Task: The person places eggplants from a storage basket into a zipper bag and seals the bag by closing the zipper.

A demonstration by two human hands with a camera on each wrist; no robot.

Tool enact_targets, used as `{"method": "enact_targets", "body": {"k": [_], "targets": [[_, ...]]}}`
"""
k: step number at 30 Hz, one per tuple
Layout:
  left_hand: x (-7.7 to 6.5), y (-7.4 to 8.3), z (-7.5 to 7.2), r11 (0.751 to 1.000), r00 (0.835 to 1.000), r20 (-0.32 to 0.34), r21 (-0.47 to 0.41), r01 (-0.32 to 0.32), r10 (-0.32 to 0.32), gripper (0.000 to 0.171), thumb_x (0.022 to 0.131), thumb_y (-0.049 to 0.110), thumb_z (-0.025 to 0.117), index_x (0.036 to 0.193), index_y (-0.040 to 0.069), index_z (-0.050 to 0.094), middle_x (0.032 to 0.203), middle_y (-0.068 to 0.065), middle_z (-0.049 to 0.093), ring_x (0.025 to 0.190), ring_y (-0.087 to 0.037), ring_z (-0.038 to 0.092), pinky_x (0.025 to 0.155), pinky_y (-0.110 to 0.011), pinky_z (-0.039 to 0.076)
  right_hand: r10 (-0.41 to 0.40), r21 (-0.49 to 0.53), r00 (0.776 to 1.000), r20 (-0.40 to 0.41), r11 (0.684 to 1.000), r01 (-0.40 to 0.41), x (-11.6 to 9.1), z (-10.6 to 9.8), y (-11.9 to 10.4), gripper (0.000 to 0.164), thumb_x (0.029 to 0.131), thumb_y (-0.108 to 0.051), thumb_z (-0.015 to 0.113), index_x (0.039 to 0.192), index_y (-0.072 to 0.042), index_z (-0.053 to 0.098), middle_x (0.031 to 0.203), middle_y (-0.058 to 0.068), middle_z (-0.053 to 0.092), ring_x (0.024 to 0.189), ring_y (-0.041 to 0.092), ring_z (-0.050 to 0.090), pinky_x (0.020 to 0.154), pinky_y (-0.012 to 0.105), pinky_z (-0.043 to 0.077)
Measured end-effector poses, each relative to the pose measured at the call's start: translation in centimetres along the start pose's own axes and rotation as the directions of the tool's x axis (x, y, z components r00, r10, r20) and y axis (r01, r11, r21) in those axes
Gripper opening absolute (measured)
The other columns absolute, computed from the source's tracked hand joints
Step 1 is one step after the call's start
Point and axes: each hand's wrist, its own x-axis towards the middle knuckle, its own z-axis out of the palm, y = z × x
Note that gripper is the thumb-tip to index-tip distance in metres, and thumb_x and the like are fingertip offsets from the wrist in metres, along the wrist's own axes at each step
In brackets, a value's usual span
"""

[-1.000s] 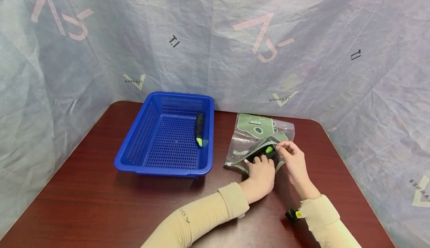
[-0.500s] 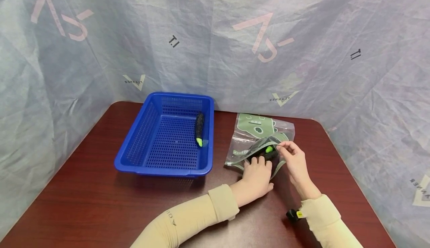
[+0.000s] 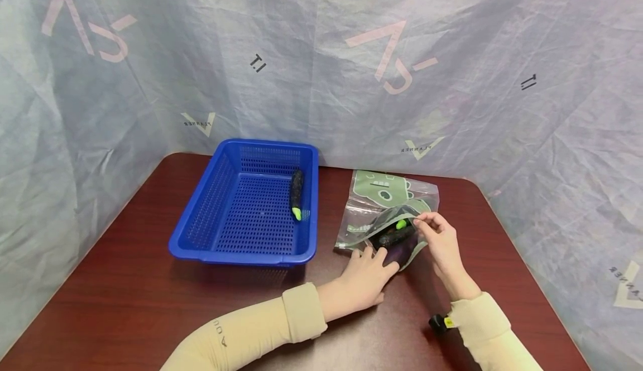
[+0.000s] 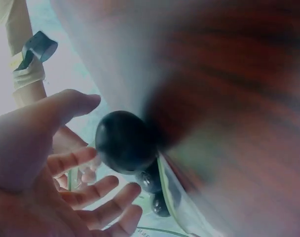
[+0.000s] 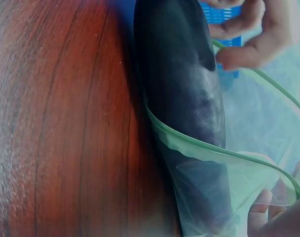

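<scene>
"Left hand (image 3: 363, 283) sits farther back now?"
"Yes, its fingers (image 3: 368, 253) are loose beside the bag (image 3: 372, 209); my right hand (image 3: 443, 244) pinches the bag's rim (image 5: 204, 144), dark vegetables (image 3: 394, 239) lying in its mouth."

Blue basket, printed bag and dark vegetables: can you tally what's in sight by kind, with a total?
Blue basket: 1
Printed bag: 1
Vegetable in the basket: 1
Dark vegetables at the bag's mouth: 3 visible; more may be hidden
Total: 6 in sight
</scene>
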Motion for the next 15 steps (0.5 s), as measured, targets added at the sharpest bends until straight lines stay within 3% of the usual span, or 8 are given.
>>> {"method": "enact_targets", "body": {"k": [3, 6, 9, 15], "targets": [[-0.39, 0.06, 0.37, 1.0, 0.999, -0.031, 0.003, -0.025, 0.025, 0.049, 0.068, 0.047, 0.076, 0.105, 0.026, 0.052, 0.104, -0.003, 0.049, 0.085, -0.021, 0.054, 0.06, -0.032, 0.039, -0.003, 0.001, 1.0, 0.005, 1.0, 0.003, -0.1, -0.05, -0.15, 0.003, 0.088, -0.003, 0.062, 0.091, -0.002, 0.06, 0.073, -0.009, 0.06, 0.067, 0.006, 0.054, 0.062, 0.018, 0.045], [-0.5, 0.24, 0.51, 1.0, 0.997, -0.067, 0.001, -0.026, 0.026, 0.038, 0.073, 0.038, 0.074, 0.102, 0.026, 0.053, 0.1, -0.003, 0.049, 0.079, -0.02, 0.053, 0.055, -0.03, 0.035, -0.004, 0.007, 1.0, 0.012, 1.0, 0.004, -0.18, -0.1, -0.2, 0.007, 0.089, -0.002, 0.061, 0.088, -0.009, 0.062, 0.073, -0.009, 0.06, 0.067, 0.007, 0.055, 0.062, 0.018, 0.045], [-0.46, 0.4, 0.45, 1.0, 0.996, -0.084, 0.003, -0.014, 0.014, 0.028, 0.079, 0.033, 0.07, 0.102, 0.027, 0.054, 0.099, -0.002, 0.049, 0.076, -0.019, 0.053, 0.054, -0.029, 0.033, -0.006, 0.007, 1.0, 0.016, 1.0, 0.006, -0.2, -0.14, -0.21, 0.003, 0.089, -0.002, 0.061, 0.09, -0.004, 0.061, 0.073, -0.009, 0.06, 0.068, 0.007, 0.055, 0.062, 0.018, 0.045], [-0.29, 0.57, 0.24, 1.0, 0.997, -0.083, -0.008, -0.001, 0.0, 0.023, 0.082, 0.029, 0.067, 0.102, 0.027, 0.055, 0.098, -0.002, 0.048, 0.076, -0.02, 0.052, 0.054, -0.029, 0.033, -0.01, -0.004, 1.0, 0.019, 1.0, 0.01, -0.12, -0.28, -0.11, 0.014, 0.089, -0.004, 0.062, 0.096, 0.006, 0.056, 0.074, -0.009, 0.06, 0.068, 0.007, 0.055, 0.062, 0.019, 0.045]]}}
